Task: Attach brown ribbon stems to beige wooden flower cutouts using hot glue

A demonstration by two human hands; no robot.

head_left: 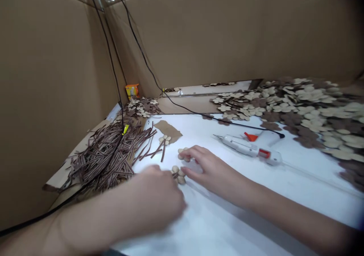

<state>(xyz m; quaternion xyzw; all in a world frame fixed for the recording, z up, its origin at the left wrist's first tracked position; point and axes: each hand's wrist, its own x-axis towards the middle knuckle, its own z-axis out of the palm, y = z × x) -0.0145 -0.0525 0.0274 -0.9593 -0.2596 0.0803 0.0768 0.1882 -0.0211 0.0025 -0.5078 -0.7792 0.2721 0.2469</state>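
Observation:
My left hand (156, 197) is blurred and curled into a fist, with its fingertips hidden under it. At its knuckles lies a beige flower (181, 179) with a dark strip across it. My right hand (209, 168) has its thumb apart from its bent fingers. Its thumb tip reaches the edge of that flower, and its fingertips rest at a second beige flower (181, 153) on the white board (224, 225). Farther back, a third beige flower (165, 138) with brown strips attached lies by a torn piece of brown paper (170, 130).
Brown strips (105, 161) are heaped at the left. Beige and brown flower cutouts (309, 108) pile up at the right. A white glue gun (241, 145) with a metal tip lies behind my right hand. A black cable (148, 64) hangs across. Cardboard walls (199, 36) enclose the back and left.

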